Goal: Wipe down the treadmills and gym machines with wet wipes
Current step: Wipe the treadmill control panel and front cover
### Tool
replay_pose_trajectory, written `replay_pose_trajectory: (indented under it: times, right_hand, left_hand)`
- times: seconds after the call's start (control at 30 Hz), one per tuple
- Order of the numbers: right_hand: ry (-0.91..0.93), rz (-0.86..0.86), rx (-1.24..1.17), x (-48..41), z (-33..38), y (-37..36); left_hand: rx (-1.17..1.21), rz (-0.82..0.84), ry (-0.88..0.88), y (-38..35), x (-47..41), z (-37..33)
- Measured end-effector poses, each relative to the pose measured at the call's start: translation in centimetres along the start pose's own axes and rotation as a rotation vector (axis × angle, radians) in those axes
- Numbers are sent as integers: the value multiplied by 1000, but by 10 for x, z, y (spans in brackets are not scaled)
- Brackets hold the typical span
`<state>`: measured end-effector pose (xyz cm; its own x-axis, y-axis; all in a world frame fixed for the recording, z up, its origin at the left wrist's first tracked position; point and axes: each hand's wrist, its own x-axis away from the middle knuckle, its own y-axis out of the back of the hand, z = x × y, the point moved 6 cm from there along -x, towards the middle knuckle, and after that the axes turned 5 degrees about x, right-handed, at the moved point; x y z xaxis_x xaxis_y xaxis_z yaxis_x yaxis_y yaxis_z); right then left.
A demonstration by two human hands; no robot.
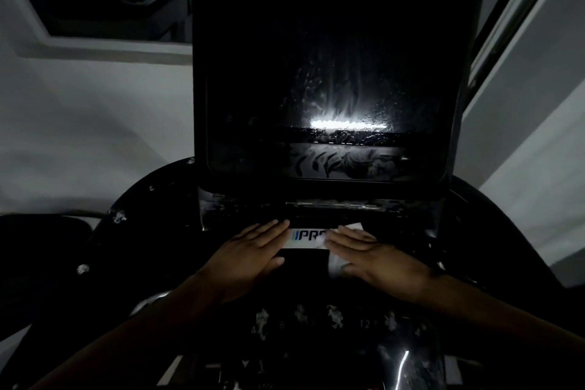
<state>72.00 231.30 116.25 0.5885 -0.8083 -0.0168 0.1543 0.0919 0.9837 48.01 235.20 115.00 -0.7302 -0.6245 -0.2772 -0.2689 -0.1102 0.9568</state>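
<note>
Wet wipe [335,263] under flat right hand [380,260] on console [158,231]; left hand [250,256] alongside.

Black treadmill console [152,231], dark screen [323,57] streaked wet; white wipe [336,264] flat below screen

One treadmill console [152,231] carries one dark screen [323,73], and on that screen is one bright bar of reflected light [348,124]. There are two grips: one left grip [250,253] and one right grip [380,260]. One white wet wipe [336,264] and one white logo strip [305,236] show. The white flecks [83,268] are scattered and too blurred to count.
</note>
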Motion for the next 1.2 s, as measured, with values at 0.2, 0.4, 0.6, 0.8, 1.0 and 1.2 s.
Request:
replay_pose_trajectory:
  times: [0.2,0.4,0.6,0.8,1.0,1.2]
  right_hand:
    - [-93,-1,-30,-14,4,-3]
    - [-142,-30,-49,23,-29,3]
    - [-98,-84,-58,27,-26,-5]
    - [-168,-223,-53,33,-36,3]
    - [-119,-205,9,64,-50,-2]
    - [-180,-257,-21,60,-48,-5]
  left_hand:
    - [-22,62,-104,5,-31,-28]
    - [42,184,-188,5,-54,-54]
    - [47,267,-160,3,-63,-61]
    - [73,299,-151,-1,-70,-66]
    - [153,358,-152,-3,-83,-78]
    - [194,312,-175,-12,-98,-93]
